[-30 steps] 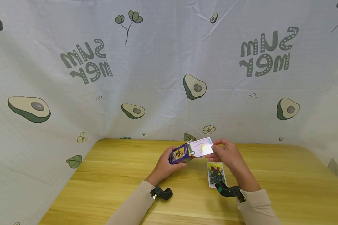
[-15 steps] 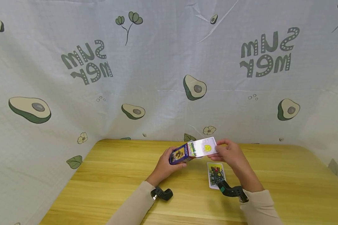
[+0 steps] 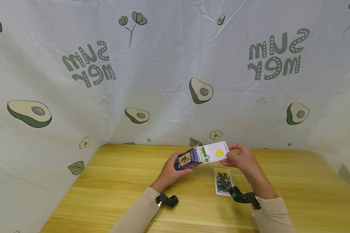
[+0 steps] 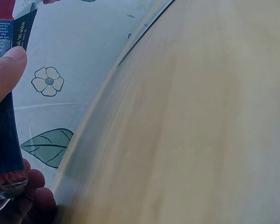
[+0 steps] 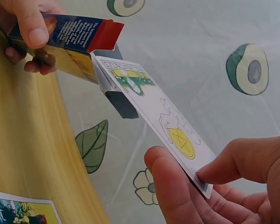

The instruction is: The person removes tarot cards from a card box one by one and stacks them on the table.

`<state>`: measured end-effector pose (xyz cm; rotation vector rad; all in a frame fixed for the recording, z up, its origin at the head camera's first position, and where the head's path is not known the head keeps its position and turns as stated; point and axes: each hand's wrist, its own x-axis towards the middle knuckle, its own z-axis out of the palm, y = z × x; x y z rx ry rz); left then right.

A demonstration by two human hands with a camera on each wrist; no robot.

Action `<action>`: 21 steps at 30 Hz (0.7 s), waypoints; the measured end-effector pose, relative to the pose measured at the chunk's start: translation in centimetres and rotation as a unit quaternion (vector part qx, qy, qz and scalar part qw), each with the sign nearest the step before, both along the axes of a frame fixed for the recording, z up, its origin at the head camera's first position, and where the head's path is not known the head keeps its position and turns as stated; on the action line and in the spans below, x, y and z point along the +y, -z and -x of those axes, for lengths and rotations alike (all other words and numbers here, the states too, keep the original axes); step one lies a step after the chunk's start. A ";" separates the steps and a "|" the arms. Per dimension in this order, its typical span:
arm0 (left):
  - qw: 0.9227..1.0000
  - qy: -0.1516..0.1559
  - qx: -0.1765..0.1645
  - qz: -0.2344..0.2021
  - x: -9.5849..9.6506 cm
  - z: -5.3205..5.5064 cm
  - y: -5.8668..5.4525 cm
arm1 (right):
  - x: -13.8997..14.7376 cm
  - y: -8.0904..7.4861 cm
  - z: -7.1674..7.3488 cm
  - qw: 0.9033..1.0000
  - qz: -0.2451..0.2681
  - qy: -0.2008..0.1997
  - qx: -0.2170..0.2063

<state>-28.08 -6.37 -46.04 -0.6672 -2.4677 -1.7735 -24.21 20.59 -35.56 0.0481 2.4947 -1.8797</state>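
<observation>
In the head view my left hand (image 3: pixel 171 170) grips a dark blue card box (image 3: pixel 184 160), its open end tilted up to the right. The right hand (image 3: pixel 242 158) pinches the outer end of a tarot card (image 3: pixel 213 152) showing a yellow coin. That card's other end lies at the box mouth; whether its edge is still inside I cannot tell. In the right wrist view, the thumb (image 5: pixel 238 161) presses on the card's face with fingers beneath, and the box's red flap (image 5: pixel 107 35) stands out. A second tarot card (image 3: pixel 223 181) lies face up on the table below.
The wooden table (image 3: pixel 119 181) ends at a hanging white cloth (image 3: pixel 163 64) printed with avocados and leaves. Black wrist cameras (image 3: pixel 169 200) sit on both forearms, the right one close above the lying card's corner.
My right hand has moved slightly right, drawing the coin card farther out of the box. The left hand and the box stay nearly still. The card on the table has not moved.
</observation>
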 end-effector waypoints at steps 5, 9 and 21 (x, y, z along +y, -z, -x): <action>1.000 -0.001 0.000 0.001 -0.1 0.0 0.0 | 0.3 0.2 0.0 1.000 -0.004 -0.001 0.001; 1.000 -0.001 0.003 0.000 0.0 0.0 0.1 | 0.5 0.2 -0.1 1.000 -0.009 0.002 0.001; 1.000 0.003 0.000 0.000 0.0 -0.9 -1.4 | 1.0 0.1 -0.1 1.000 0.004 0.006 0.003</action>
